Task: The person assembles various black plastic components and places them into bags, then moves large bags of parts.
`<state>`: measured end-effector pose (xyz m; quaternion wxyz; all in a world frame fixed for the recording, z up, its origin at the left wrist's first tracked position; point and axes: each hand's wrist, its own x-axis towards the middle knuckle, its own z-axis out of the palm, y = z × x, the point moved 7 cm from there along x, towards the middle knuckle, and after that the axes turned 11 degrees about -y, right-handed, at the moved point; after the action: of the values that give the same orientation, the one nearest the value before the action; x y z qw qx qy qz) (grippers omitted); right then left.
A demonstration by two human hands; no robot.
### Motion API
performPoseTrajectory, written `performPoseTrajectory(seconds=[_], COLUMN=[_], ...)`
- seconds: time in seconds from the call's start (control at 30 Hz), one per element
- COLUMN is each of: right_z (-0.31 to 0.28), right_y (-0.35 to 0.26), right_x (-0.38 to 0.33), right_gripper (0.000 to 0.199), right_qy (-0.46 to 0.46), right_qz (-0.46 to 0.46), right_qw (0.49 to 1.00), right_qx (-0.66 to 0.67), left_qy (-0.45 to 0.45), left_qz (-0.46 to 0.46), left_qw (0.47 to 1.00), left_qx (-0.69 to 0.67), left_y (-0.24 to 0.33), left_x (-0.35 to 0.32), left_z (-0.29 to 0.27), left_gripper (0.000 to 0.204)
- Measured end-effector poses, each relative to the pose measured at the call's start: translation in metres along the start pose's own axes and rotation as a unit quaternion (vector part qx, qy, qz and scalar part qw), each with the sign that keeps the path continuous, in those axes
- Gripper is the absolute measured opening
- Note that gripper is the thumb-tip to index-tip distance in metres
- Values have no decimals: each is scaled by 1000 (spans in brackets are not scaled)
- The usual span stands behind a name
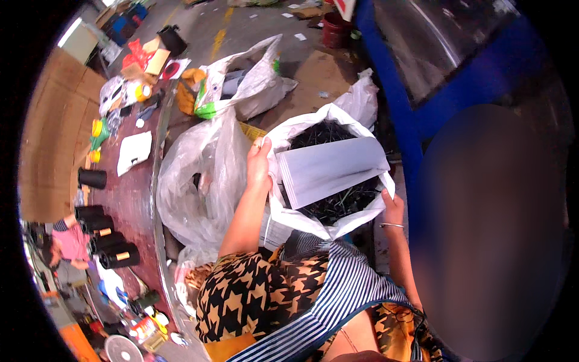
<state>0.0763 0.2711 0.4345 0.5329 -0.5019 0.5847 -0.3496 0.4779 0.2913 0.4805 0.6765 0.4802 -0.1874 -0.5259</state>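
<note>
A white sack [276,206] stands in front of me with its mouth spread wide. Thin black scraps [344,204] fill it, and a stack of flat white sheets or folded bags [332,171] lies across them. On the left side of the rim, my left hand [259,166] is closed around the folded edge. My right hand [393,208], with a bangle at its wrist, grips the rim at the lower right. Some of the fingers of both hands are hidden behind the sack's edge.
Close on the left sits a clear plastic bag [181,175]. Beyond it is another white sack [259,99]. A dark table [136,193] at left carries several black cylindrical containers [117,255]. A blue machine frame [395,78] borders the right. Another person [71,241] is at far left.
</note>
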Motion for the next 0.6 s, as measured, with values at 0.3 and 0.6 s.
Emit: performPoseTrajectory(seconds=[0.3, 0.6], right_z=[68, 187], right_y=[-123, -175], right_x=[89, 258], right_gripper=[32, 34], right_qy=[-116, -211], right_qz=[-39, -50], right_qw=[989, 975], right_qx=[88, 52], left_qy=[195, 209], left_qz=[47, 115], left_qw=[976, 959], left_qx=[-81, -152], left_y=[26, 87], left_x=[23, 152], left_z=[-48, -89], left_gripper=[52, 60])
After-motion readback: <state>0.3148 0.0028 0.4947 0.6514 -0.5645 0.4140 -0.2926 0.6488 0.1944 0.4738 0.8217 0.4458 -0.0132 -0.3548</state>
